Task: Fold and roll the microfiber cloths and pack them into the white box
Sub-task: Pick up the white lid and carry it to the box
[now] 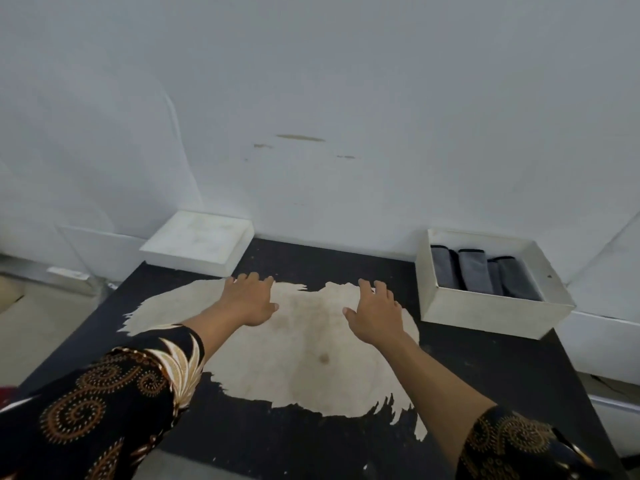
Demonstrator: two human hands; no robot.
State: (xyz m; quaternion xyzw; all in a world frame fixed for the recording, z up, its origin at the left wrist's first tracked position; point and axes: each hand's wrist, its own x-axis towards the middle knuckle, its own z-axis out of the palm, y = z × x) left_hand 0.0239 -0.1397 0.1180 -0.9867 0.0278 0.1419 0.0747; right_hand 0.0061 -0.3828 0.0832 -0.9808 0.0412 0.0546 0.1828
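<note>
Left hand (251, 301), right hand (374, 315), centre frame: palms down, fingers loosely spread, holding nothing, over pale worn patch (311, 358) of black table (485, 375). Forearms stretched forward, roughly parallel. Contact with surface: cannot tell. Rolled grey cloths (474, 275) lie side by side in white box (485, 315), right of frame. No loose cloth visible. Judged: packing near end. Next move likely calls for reach to white lid (201, 242), upper left, or another cloth.
</note>
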